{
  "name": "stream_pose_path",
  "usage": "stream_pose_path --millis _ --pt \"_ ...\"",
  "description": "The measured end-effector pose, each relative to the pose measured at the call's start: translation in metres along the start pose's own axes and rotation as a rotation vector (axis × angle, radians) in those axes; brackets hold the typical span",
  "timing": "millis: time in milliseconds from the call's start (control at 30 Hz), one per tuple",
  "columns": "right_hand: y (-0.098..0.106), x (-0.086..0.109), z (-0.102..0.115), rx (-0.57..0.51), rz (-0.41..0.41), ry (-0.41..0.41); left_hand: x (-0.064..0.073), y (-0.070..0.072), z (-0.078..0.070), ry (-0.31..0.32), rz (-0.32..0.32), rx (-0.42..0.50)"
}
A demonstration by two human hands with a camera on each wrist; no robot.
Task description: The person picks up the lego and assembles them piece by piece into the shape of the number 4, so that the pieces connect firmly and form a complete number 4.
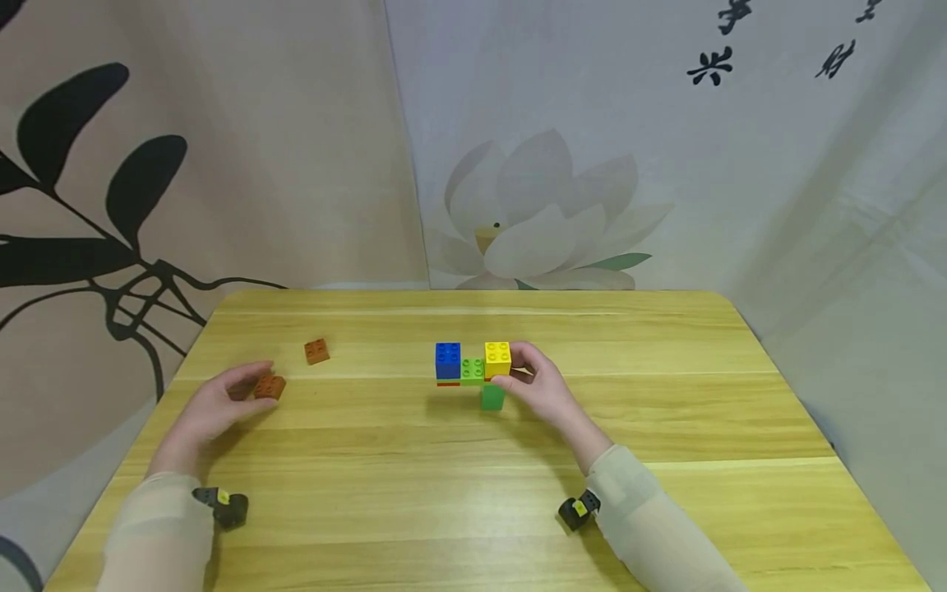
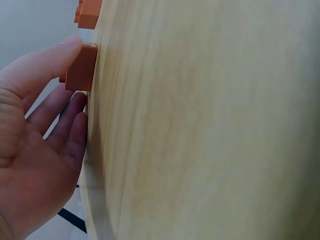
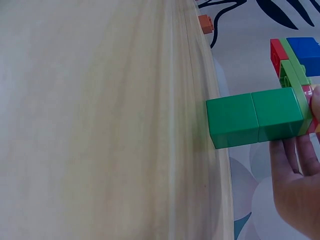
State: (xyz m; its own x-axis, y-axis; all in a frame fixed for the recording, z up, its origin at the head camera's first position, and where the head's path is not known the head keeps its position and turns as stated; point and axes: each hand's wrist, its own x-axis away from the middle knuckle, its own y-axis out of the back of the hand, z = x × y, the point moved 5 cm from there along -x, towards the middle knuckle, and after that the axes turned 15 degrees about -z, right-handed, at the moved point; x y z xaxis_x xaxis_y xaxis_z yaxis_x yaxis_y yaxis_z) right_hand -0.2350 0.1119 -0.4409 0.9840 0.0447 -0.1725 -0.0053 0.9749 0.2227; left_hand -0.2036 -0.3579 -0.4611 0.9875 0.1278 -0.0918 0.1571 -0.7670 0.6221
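At the table's left side, my left hand (image 1: 210, 407) pinches an orange-brown toy brick (image 1: 270, 386) between thumb and fingers, close to the tabletop. In the left wrist view the thumb lies on one side of this brick (image 2: 81, 69). Near the middle, my right hand (image 1: 543, 386) grips a built block structure by its yellow brick (image 1: 497, 358). A blue brick (image 1: 447, 360) tops its other end, with a light green piece (image 1: 472, 371) between them. Seen from the right wrist, two stacked dark green bricks (image 3: 255, 117) form its leg, and a red brick (image 3: 277, 56) is under the blue end.
A second orange-brown brick (image 1: 316, 352) lies on the wooden table (image 1: 399, 493), just beyond the left hand. Behind the table's far edge hangs a pale cloth backdrop (image 1: 333, 164) with printed leaves, a lotus and characters. Both wrists wear small black cameras.
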Motion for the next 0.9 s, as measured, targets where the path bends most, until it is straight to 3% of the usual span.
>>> stream_pose_path --millis 900 --pt "0.0011 0.0002 -0.0004 -0.006 0.000 0.003 0.0006 -0.0027 -0.0014 0.005 -0.052 -0.066"
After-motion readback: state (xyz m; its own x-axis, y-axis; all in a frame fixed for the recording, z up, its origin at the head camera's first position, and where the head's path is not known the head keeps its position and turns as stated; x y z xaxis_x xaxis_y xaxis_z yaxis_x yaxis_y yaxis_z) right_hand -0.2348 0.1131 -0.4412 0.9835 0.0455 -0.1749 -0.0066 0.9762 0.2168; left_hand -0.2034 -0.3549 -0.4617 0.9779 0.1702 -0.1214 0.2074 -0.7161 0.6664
